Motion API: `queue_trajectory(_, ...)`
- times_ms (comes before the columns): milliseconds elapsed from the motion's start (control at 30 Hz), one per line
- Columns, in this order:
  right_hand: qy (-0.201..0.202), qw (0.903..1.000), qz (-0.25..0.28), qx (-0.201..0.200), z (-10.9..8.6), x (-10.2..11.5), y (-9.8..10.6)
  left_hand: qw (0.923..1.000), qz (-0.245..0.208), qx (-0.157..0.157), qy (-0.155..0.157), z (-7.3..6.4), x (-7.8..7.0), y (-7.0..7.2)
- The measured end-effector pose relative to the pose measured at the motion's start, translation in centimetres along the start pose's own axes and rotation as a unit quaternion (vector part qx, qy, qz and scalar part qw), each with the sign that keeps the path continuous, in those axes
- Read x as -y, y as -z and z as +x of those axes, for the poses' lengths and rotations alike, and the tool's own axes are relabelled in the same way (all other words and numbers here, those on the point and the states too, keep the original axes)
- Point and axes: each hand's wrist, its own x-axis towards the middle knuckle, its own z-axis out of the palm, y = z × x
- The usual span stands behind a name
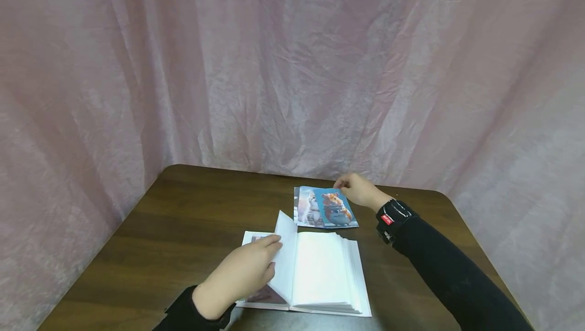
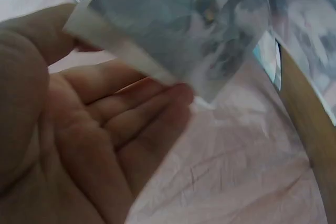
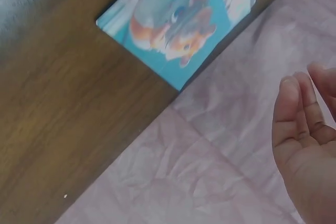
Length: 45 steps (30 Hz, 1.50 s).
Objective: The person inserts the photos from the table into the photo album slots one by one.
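Note:
An album (image 1: 320, 267) with white pages lies open near the table's front edge. My left hand (image 1: 244, 270) holds one raised page (image 1: 285, 255) by its outer edge, thumb and fingers on either side. The left wrist view shows a dim picture on that page (image 2: 178, 30). Behind the album lie overlapping picture cards (image 1: 308, 209); the top one (image 1: 335, 206) has an orange-and-white cartoon animal on blue. My right hand (image 1: 358, 190) is beside that card's far right corner. In the right wrist view its fingers (image 3: 289, 103) are loosely bent, apart from the card, with nothing between them.
The brown wooden table (image 1: 183, 229) has rounded far corners. A pink crinkled curtain (image 1: 292, 67) hangs close behind its far edge. Black straps with a device (image 1: 394, 219) sit on the right wrist.

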Motion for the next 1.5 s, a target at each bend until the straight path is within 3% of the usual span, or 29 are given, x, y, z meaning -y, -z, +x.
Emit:
queue_trajectory(400,-0.022,0.9989,-0.041,-0.002,1.8,-3.4,-0.3,0.9987,0.006,0.022,0.045,-0.4,0.8,-0.8)
queue_trajectory(633,-0.049,0.9974,-0.048,0.022,2.3,-5.1,-1.9,0.9930,-0.014,0.069,0.095,-0.3,1.1,-1.9)
queue_trajectory(867,-0.058,0.9960,-0.064,0.023,2.5,-7.0,-4.0,0.9873,-0.005,0.118,0.106,0.3,1.2,-3.6)
queue_trajectory(1067,-0.083,0.9908,-0.091,0.055,2.8,-7.3,-5.5,0.9813,-0.007,0.146,0.126,0.0,1.2,-4.3)
queue_trajectory(1500,-0.083,0.9889,-0.094,0.079,2.7,-7.5,-5.6,0.9823,0.011,0.134,0.130,-0.1,0.5,-4.6)
